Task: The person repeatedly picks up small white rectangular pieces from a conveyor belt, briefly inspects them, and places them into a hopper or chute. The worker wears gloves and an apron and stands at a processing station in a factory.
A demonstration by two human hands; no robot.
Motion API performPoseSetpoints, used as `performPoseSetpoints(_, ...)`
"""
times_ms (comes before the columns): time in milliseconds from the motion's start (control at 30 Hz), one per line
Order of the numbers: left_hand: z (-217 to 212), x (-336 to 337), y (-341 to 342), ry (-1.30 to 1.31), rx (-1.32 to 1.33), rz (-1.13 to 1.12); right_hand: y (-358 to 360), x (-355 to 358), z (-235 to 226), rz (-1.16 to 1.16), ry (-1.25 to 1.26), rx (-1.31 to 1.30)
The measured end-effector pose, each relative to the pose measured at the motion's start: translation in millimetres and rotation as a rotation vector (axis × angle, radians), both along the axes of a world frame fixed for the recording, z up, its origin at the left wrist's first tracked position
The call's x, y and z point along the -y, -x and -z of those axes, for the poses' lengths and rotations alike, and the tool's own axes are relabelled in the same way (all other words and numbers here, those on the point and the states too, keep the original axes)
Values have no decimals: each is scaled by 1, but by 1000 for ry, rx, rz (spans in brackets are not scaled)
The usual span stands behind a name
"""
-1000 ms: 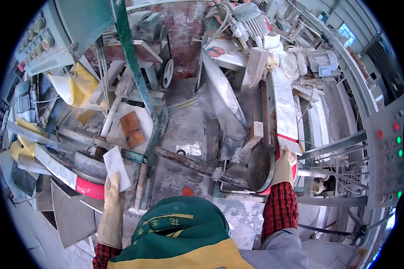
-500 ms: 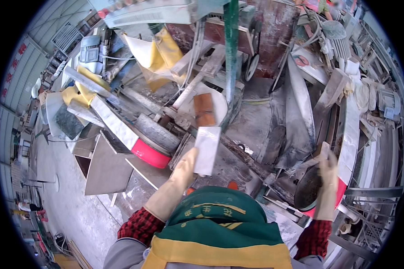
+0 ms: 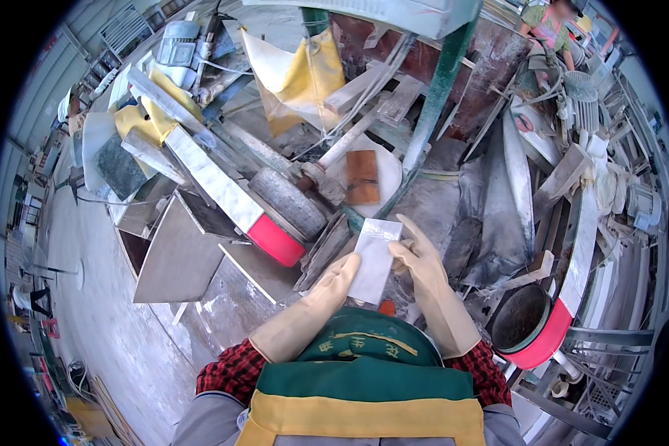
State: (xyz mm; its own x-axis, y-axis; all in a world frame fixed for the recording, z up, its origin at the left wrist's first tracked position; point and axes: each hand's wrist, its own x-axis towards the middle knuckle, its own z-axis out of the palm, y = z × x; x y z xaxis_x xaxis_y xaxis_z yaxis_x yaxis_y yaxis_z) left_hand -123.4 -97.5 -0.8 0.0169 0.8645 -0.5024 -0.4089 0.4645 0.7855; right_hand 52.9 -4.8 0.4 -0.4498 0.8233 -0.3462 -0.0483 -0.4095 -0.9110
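Above my green apron I hold a white rectangular tile (image 3: 374, 264), tilted slightly, with a glossy patch near its top. My left hand (image 3: 334, 281), in a cream rubber glove, grips its lower left side with the thumb on the face. My right hand (image 3: 427, 275), gloved alike, is at the upper right edge, its thumb and bent fingers against the tile and one finger stretched upward. Fingers behind the tile are hidden. Just beyond it, a reddish-brown block (image 3: 362, 177) lies on a round pale disc (image 3: 389, 167).
To the left a white belt with a pink section (image 3: 276, 239) wraps a wheel; a similar pink-marked belt (image 3: 540, 343) runs at the right. Grey panels (image 3: 177, 256) lean at the left. A green post (image 3: 442, 89) rises ahead. Another person (image 3: 546, 30) is at the far right.
My right hand has come from beside the right-hand belt to the tile and now touches its right edge. The left hand still holds the tile. The view has shifted, and another person now shows.
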Motion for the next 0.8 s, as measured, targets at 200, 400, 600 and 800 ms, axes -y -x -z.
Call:
performPoseSetpoints(200, -4, 5, 15, -113, 52, 9, 22, 39, 1, -74, -136, 207)
performPoseSetpoints(400, 26, -2, 52, -295, -100, 288, 11, 58, -6, 122, 152, -93)
performPoseSetpoints(600, 11, -35, 158, -345, -1870, -339, -104, 42, 13, 831, -70, -177)
performPoseSetpoints(800, 77, -52, 218, 413, -1519, -294, -289, 47, 34, 1418, -185, 120)
